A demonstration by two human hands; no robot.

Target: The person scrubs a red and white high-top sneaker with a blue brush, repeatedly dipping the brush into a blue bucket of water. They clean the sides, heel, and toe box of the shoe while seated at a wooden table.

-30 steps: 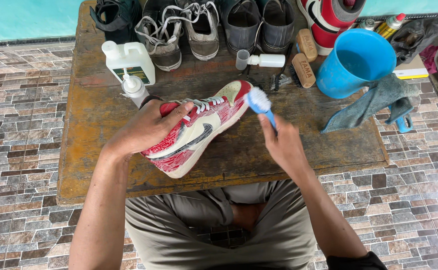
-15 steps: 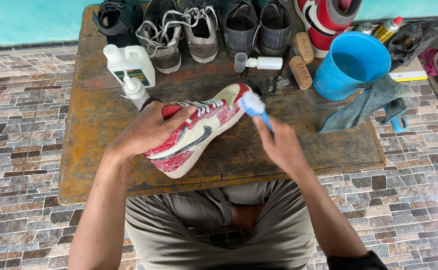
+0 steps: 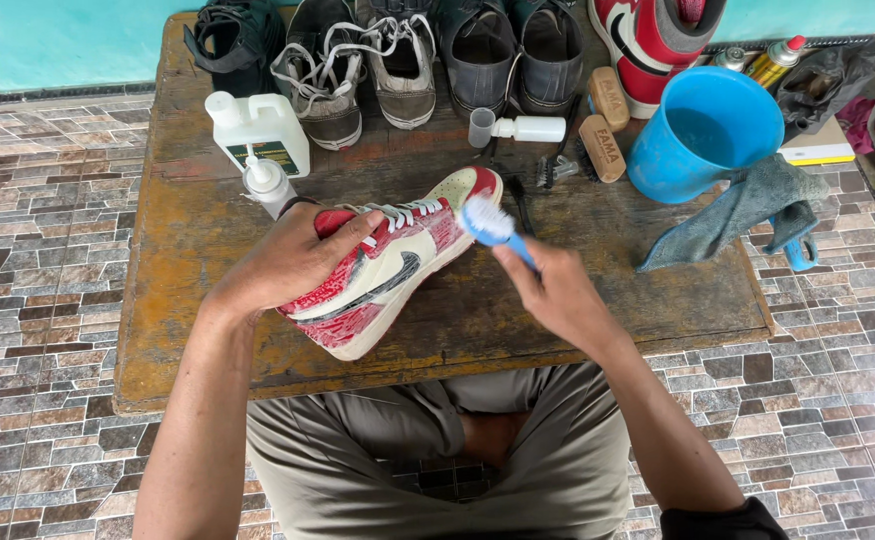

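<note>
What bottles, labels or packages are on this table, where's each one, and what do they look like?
White jug: back left, squarish, dark label.
White squeeze bottle: just in front of the jug, rounded.
Small white bottle: back centre, lying on its side.
Wooden brushes: beside the blue bucket, stamped tops.

My right hand [image 3: 558, 295] has drawn the brush [image 3: 493, 228] back along the sneaker [image 3: 388, 275]: a second ago its white bristles sat out past the toe, just off the shoe, and now they press on the cream side panel behind the toe cap. My wrist has slid a little toward the laces with it. The sneaker has tipped slightly (toe a touch lower on the table [image 3: 188, 250]) under my left hand [image 3: 293, 260], whose fingers have curled further over the red collar.
</note>
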